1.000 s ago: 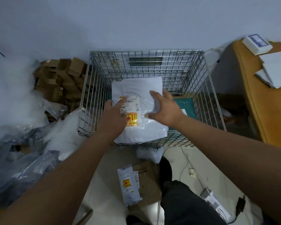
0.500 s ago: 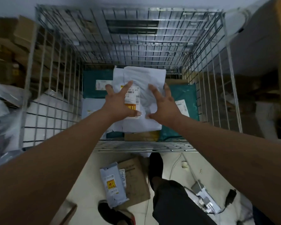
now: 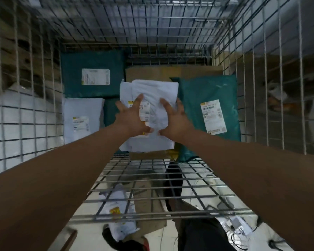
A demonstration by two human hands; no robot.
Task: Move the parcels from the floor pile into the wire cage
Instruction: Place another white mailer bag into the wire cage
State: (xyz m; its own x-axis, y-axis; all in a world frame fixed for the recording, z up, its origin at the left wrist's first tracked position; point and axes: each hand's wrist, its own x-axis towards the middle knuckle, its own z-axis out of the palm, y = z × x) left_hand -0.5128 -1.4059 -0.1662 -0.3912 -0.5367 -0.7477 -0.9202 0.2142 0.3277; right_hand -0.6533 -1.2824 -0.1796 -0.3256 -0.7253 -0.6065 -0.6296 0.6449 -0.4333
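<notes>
Both arms reach down inside the wire cage [image 3: 170, 216]. My left hand [image 3: 132, 118] and my right hand [image 3: 174, 120] hold a white plastic parcel [image 3: 152, 89] with a printed label, low in the cage. Fingers spread over its top, and the thumbs meet at its near part, where the plastic bunches between them. It lies over a cardboard box [image 3: 170, 73] and between other parcels. Through the cage's near wall a white mailer with a yellow sticker [image 3: 116, 211] and a flat brown carton [image 3: 149, 205] lie on the floor.
In the cage lie a teal parcel [image 3: 92, 75] at back left, a teal parcel [image 3: 210, 113] at right and a white parcel [image 3: 83, 120] at left. Stacked cartons [image 3: 16, 60] stand outside the left wall. My dark trouser leg [image 3: 198, 232] and cables [image 3: 239, 230] are below.
The white parcel has gone from the cage's near rim down into the cage, with both hands on it. My view has leaned forward and down over the cage.
</notes>
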